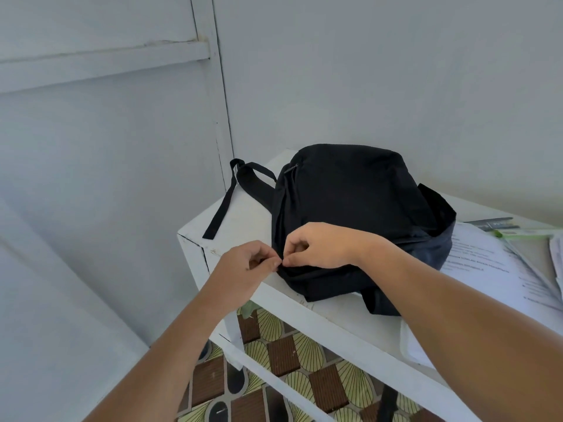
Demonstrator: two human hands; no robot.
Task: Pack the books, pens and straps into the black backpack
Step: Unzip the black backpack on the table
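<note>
The black backpack (350, 202) lies on the white table (243, 220), its shoulder strap (222, 202) trailing off to the left. At the bag's near left edge my left hand (243, 269) and my right hand (320, 245) meet fingertip to fingertip, each pinching something small at the zipper line; the pull itself is hidden by my fingers. Printed paper sheets or books (493, 263) lie to the right of the bag, with pens (502, 226) at their far edge.
A grey wall stands close behind the table, and a door frame (219, 102) rises on the left. The table's lower rails (274, 376) cross over a patterned brown and green floor (304, 354). A white plastic sleeve (411, 345) overhangs the front edge.
</note>
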